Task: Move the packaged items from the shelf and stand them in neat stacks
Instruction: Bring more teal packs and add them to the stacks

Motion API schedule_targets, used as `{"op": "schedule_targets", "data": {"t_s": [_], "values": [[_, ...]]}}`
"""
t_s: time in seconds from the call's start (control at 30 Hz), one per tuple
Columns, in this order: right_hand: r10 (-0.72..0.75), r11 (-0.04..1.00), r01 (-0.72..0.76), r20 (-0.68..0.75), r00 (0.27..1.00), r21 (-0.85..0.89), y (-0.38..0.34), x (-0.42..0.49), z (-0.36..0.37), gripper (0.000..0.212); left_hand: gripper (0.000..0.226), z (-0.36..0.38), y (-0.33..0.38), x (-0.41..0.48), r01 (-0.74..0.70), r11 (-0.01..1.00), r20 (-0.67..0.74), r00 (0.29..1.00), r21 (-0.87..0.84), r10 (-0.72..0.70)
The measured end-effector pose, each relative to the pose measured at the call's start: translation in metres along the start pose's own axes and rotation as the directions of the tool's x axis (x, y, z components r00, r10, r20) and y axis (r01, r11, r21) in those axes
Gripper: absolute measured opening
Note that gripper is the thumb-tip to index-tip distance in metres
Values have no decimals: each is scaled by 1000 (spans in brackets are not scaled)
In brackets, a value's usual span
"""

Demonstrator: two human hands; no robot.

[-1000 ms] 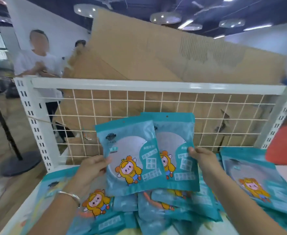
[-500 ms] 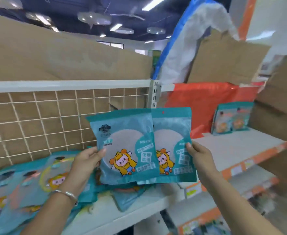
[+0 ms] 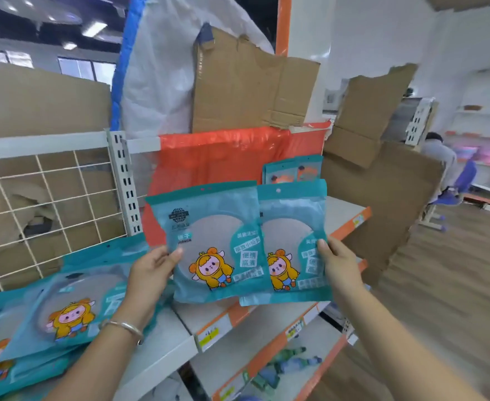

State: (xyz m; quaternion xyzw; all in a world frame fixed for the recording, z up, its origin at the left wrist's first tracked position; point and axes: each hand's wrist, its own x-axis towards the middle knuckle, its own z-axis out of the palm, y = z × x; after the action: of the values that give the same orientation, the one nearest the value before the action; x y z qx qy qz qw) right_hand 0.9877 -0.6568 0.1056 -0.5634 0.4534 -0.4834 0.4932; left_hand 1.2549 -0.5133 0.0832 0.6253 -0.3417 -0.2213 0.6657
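I hold two teal mirror packets upright in front of me, each printed with a yellow cartoon figure. My left hand (image 3: 151,273) pinches the left edge of the front packet (image 3: 214,244). My right hand (image 3: 339,264) pinches the right edge of the rear packet (image 3: 295,247), which overlaps behind the first. Both hang in the air above the white shelf (image 3: 342,209) with the orange front strip. Two more packets (image 3: 294,169) stand upright at the back of that shelf against the orange sheet. A loose pile of the same packets (image 3: 64,308) lies flat on the left shelf.
A wire-grid back panel (image 3: 50,204) and a perforated upright post (image 3: 122,180) bound the left shelf. Cardboard sheets (image 3: 246,82) lean behind and to the right. Lower shelves (image 3: 252,348) hold small items. A seated person (image 3: 440,160) is far right on the wooden floor.
My view and both hands have swung right, carrying the two packets from over the pile on the left shelf to over the right shelf. My grip on them is the same.
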Motion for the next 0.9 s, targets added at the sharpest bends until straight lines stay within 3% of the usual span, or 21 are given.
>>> {"op": "schedule_targets", "data": {"t_s": [0.07,0.3,0.63,0.9], "values": [[19,1000,-19,-31,999,3,7,14,-12,23,8,26,-4,15,-22,1000,37,999,-4,22],[15,1000,-15,-131,991,2,21,104,-47,22,12,122,-25,86,-40,995,101,994,-93,50],[11,1000,-14,-140,990,-23,24,270,-59,21,17,230,-37,197,-17,986,89,995,-169,33],[64,998,-59,-122,990,38,58,360,-71,21,13,285,-69,251,-20,995,64,998,-101,27]]}}
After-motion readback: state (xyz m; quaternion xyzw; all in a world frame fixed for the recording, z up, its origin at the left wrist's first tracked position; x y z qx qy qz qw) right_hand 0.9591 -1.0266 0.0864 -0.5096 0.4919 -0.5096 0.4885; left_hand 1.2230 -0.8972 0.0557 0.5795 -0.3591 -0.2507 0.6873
